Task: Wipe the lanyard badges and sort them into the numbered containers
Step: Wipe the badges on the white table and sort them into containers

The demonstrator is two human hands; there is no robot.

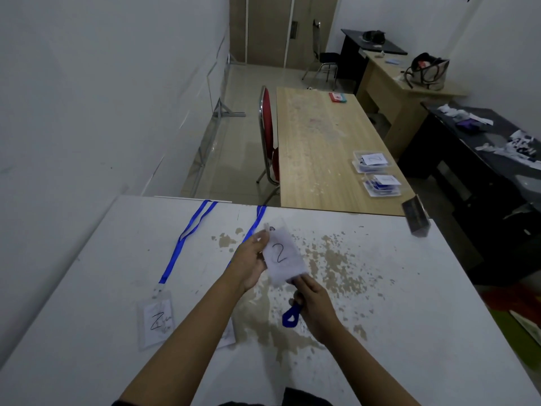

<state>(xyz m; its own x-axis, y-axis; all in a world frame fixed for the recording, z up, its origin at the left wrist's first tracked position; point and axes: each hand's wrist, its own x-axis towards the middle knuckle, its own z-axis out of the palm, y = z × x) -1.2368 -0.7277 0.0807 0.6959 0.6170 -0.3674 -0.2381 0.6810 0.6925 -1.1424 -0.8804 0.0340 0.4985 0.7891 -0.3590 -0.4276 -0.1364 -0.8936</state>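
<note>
A: Where is the badge (281,256) now?

B: It is lifted above the near white counter (409,303), in the middle. A "2" is written on it. The left hand (248,265) pinches its left edge near the top, with the fingers curled on it. The right hand (314,303) grips something blue (290,316) just under the badge's lower corner; I think it is the wiping cloth or a part of the lanyard, but I cannot tell which.

A: How will it handle?

B: I judge it light and thin, a soft plastic sleeve which bends easily and is perhaps slippery. It is better to hold it at the edge, so that the face stays free for wiping.

A: And where does it go?

B: Into the container marked "2" (371,161), far right on the wooden counter (316,148). Another badge (156,319) lies near left.
</note>
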